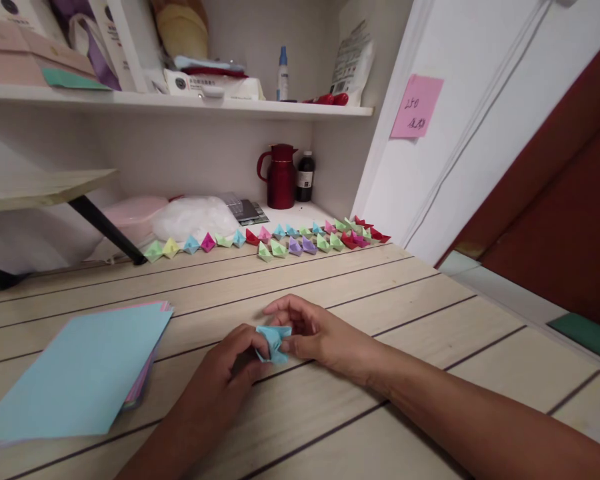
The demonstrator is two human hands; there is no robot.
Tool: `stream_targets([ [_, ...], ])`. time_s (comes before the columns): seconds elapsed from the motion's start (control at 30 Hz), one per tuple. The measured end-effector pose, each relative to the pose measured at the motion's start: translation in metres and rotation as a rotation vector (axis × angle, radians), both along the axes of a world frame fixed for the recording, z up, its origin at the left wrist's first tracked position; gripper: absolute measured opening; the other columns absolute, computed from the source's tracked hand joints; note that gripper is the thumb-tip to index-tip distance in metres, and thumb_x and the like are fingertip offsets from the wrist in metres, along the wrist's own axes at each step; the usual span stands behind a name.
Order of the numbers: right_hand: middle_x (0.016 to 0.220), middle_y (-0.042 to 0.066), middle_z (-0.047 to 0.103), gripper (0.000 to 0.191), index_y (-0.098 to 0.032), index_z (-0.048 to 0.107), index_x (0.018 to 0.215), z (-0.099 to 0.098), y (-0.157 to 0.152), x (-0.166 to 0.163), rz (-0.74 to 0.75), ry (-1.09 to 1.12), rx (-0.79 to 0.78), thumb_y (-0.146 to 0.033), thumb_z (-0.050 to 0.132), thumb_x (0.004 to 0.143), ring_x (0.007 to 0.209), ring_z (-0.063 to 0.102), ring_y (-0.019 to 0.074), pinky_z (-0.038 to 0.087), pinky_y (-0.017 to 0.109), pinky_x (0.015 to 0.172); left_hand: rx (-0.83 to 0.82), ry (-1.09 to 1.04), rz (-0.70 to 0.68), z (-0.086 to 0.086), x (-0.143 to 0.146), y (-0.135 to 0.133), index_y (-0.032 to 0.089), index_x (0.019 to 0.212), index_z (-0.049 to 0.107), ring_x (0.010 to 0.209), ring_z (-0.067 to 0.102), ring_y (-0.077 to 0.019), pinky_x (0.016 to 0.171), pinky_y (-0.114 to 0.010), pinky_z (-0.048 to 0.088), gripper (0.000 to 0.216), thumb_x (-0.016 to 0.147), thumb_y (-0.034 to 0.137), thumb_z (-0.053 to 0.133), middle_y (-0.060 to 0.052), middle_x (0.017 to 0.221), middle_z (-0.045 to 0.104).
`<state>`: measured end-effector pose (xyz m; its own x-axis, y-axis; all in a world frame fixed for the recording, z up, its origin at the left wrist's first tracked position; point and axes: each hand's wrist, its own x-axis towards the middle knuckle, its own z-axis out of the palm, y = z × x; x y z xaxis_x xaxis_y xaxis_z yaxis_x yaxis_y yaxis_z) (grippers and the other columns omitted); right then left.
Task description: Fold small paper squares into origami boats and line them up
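A small light-blue folded paper piece (274, 341) sits between both hands just above the wooden floor boards (360, 293). My left hand (230, 363) pinches its left side with curled fingers. My right hand (313, 333) pinches its right side, thumb and fingers closed on the paper. A stack of coloured paper sheets (80, 373), light blue on top, lies to the left of my left hand.
A row of several small folded paper boats (275, 240) in many colours lines the far edge of the boards. Behind stand a red jug (281, 177), a dark bottle (305, 177) and a white plastic bag (195, 217). A pink note (416, 107) sticks on the white door frame.
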<state>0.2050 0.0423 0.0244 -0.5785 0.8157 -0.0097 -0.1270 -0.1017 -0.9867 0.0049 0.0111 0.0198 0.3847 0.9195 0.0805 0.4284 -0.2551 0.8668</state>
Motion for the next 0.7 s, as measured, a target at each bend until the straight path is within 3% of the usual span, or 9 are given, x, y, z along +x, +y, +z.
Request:
stream_targets([
  [0.13, 0.088, 0.0, 0.06, 0.054, -0.022, 0.056, 0.115, 0.003, 0.0, -0.001, -0.032, 0.063, -0.099, -0.017, 0.077, 0.065, 0.075, 0.054, 0.0122, 0.039, 0.026, 0.07, 0.025, -0.02, -0.012, -0.003, -0.001, 0.002, 0.024, 0.082, 0.054, 0.084, 0.052, -0.015, 0.077, -0.025, 0.037, 0.007, 0.084, 0.017, 0.053, 0.002, 0.088, 0.055],
  [0.23, 0.084, -0.001, 0.061, 0.05, -0.02, 0.058, 0.112, 0.006, -0.002, -0.002, -0.04, 0.077, -0.157, -0.016, 0.076, 0.066, 0.071, 0.053, 0.0109, 0.039, 0.025, 0.068, 0.016, -0.033, -0.01, -0.004, -0.002, 0.002, 0.024, 0.084, 0.055, 0.084, 0.053, -0.0154, 0.078, -0.026, 0.038, 0.004, 0.084, 0.02, 0.054, 0.002, 0.089, 0.057],
  [0.53, 0.08, 0.0, 0.065, 0.054, -0.021, 0.057, 0.117, 0.008, -0.004, 0.001, -0.035, 0.061, -0.205, -0.006, 0.065, 0.065, 0.065, 0.054, 0.0107, 0.037, 0.025, 0.066, -0.105, -0.008, 0.051, 0.005, 0.005, -0.002, 0.024, 0.081, 0.06, 0.075, 0.053, -0.0142, 0.071, -0.023, 0.039, 0.004, 0.082, 0.027, 0.058, 0.004, 0.078, 0.06],
  [0.7, 0.081, 0.0, 0.066, 0.056, -0.021, 0.058, 0.118, 0.011, -0.005, 0.0, -0.03, 0.071, -0.227, -0.005, 0.066, 0.064, 0.066, 0.055, 0.0103, 0.038, 0.024, 0.065, -0.075, 0.042, 0.067, 0.005, 0.002, -0.001, 0.024, 0.084, 0.062, 0.075, 0.055, -0.016, 0.071, -0.025, 0.041, 0.01, 0.083, 0.03, 0.055, 0.002, 0.078, 0.062],
])
